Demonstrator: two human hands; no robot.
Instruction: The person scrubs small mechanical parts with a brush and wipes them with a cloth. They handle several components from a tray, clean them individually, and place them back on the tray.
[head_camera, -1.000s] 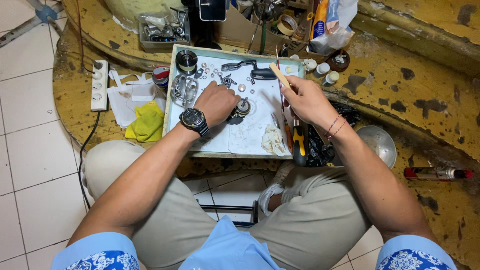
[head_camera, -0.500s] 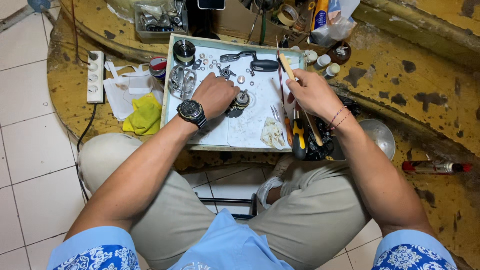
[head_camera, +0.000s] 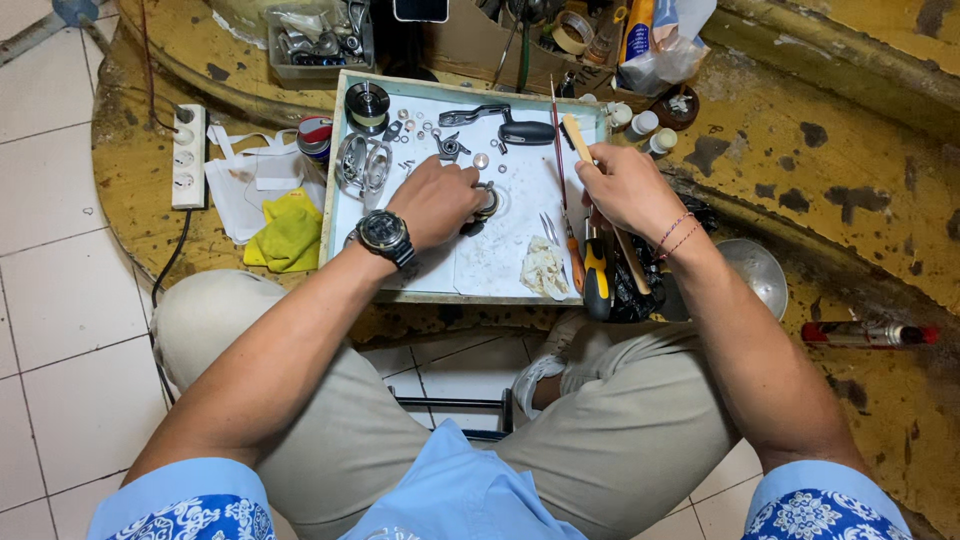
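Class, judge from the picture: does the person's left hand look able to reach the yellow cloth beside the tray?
Probably yes. The left hand rests on a small metal part in the tray, and the yellow cloth lies just outside the tray's left wall with nothing covering it.

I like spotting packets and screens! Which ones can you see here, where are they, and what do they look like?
Phone screen: top edge, above the tray, dark rectangle.
Orange packet: top right, tall, beside a clear plastic bag.
Small can: left of the tray, round, red and white.
Red tube: far right, lying flat.
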